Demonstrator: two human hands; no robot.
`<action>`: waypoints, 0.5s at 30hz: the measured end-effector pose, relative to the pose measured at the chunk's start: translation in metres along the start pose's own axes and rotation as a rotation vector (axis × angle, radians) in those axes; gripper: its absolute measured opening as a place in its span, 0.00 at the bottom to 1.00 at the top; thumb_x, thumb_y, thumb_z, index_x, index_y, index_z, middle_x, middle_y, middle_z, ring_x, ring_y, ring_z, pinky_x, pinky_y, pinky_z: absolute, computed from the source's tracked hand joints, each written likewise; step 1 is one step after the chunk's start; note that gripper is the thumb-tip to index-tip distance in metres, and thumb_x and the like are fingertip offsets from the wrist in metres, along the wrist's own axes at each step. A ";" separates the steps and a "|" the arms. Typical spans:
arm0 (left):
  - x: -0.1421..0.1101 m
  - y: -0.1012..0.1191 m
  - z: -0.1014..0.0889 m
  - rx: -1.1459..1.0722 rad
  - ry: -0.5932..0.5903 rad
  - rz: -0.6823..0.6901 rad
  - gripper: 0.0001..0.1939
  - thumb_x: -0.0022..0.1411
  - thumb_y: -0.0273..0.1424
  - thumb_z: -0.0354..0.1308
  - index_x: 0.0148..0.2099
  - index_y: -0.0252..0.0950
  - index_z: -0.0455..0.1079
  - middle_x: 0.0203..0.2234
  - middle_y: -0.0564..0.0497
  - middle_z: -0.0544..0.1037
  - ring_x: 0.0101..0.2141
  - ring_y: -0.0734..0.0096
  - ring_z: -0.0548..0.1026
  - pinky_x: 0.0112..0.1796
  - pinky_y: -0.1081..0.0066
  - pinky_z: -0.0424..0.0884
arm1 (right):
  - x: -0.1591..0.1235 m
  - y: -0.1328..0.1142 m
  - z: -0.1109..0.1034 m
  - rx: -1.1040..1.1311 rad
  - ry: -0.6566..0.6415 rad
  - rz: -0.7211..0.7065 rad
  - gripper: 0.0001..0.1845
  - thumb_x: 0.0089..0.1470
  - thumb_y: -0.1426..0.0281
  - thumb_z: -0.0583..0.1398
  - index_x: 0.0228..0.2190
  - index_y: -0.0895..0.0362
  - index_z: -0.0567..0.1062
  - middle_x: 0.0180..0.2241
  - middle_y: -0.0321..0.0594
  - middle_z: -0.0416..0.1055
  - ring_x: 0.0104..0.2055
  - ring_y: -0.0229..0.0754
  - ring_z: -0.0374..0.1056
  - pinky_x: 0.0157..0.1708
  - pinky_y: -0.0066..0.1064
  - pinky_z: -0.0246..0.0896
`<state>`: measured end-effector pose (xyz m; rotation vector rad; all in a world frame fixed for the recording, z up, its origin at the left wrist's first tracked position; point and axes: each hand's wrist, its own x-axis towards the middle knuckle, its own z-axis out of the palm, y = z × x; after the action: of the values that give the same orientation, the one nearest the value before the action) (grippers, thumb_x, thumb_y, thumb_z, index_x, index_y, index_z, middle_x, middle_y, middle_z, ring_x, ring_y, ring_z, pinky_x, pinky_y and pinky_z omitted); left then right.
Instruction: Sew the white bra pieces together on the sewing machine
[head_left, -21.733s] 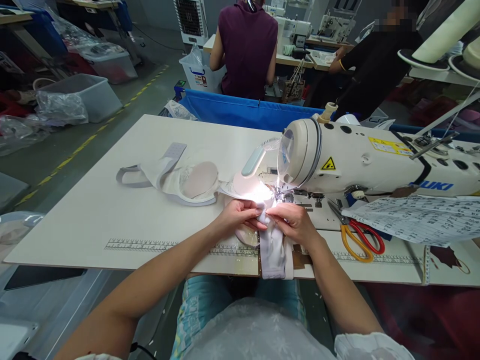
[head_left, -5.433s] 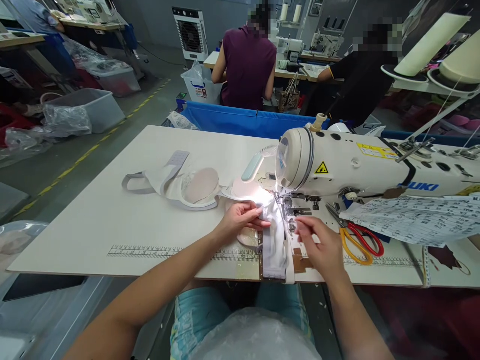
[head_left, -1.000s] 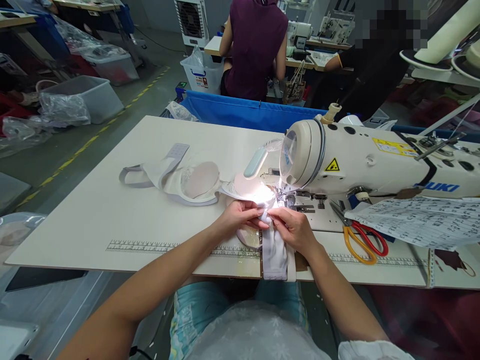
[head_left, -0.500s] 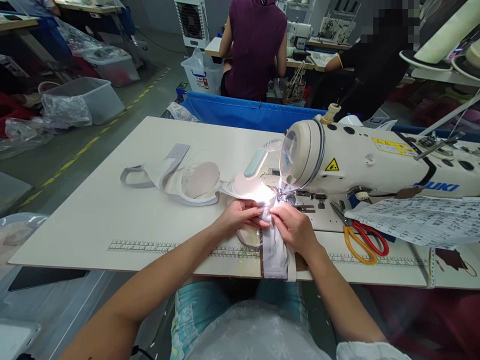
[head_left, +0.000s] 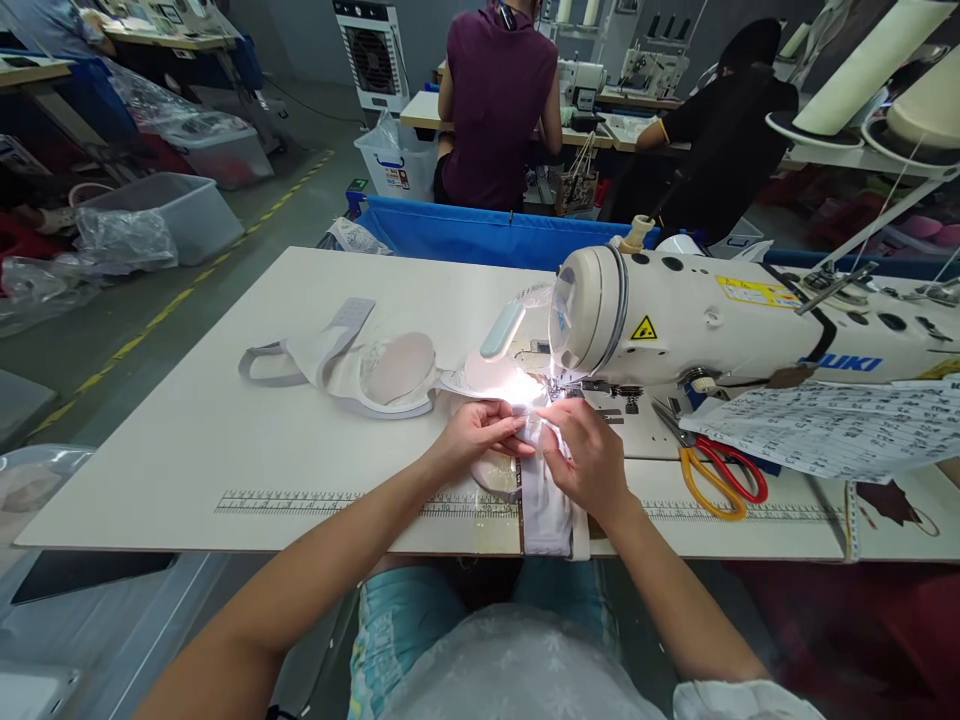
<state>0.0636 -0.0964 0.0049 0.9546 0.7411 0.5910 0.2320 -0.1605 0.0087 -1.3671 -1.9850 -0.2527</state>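
Note:
A white bra [head_left: 375, 370] lies across the white table [head_left: 225, 440], its near band hanging over the front edge. My left hand [head_left: 480, 432] pinches the white fabric just left of the lit needle of the cream sewing machine [head_left: 720, 320]. My right hand [head_left: 589, 455] pinches the same fabric from the right, fingertips almost touching the left ones. The needle area glows under the machine lamp.
Scissors with red and yellow handles [head_left: 712, 470] lie right of my right hand, beside a printed paper sheet [head_left: 832, 425]. A blue fabric bin [head_left: 480, 230] runs behind the table. Two seated people work at machines beyond it. Plastic bins [head_left: 172, 205] stand on the floor at left.
My right hand has slid slightly toward me and lower on the fabric. The view shifted a little; my left hand keeps its pinch.

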 end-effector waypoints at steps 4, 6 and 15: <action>-0.001 -0.001 0.001 0.018 -0.019 0.036 0.18 0.48 0.40 0.69 0.28 0.32 0.66 0.24 0.49 0.79 0.28 0.67 0.80 0.32 0.72 0.75 | 0.005 -0.005 -0.002 -0.048 -0.039 -0.061 0.05 0.59 0.71 0.55 0.35 0.56 0.71 0.33 0.40 0.71 0.36 0.41 0.64 0.38 0.32 0.59; -0.001 -0.002 0.000 0.026 -0.038 0.034 0.18 0.48 0.41 0.68 0.28 0.31 0.68 0.24 0.48 0.80 0.29 0.66 0.80 0.34 0.71 0.75 | 0.008 -0.006 -0.002 -0.102 -0.057 -0.079 0.05 0.59 0.71 0.55 0.32 0.56 0.71 0.31 0.39 0.71 0.35 0.41 0.63 0.36 0.32 0.57; -0.001 -0.002 0.002 0.064 -0.063 0.080 0.20 0.49 0.44 0.67 0.31 0.30 0.71 0.25 0.45 0.80 0.31 0.62 0.81 0.36 0.66 0.76 | 0.009 -0.008 0.001 -0.120 0.075 -0.180 0.07 0.54 0.78 0.55 0.31 0.55 0.69 0.33 0.41 0.73 0.33 0.41 0.64 0.31 0.33 0.58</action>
<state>0.0647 -0.0991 0.0045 1.0611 0.6708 0.6070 0.2228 -0.1566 0.0155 -1.2331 -2.0598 -0.5055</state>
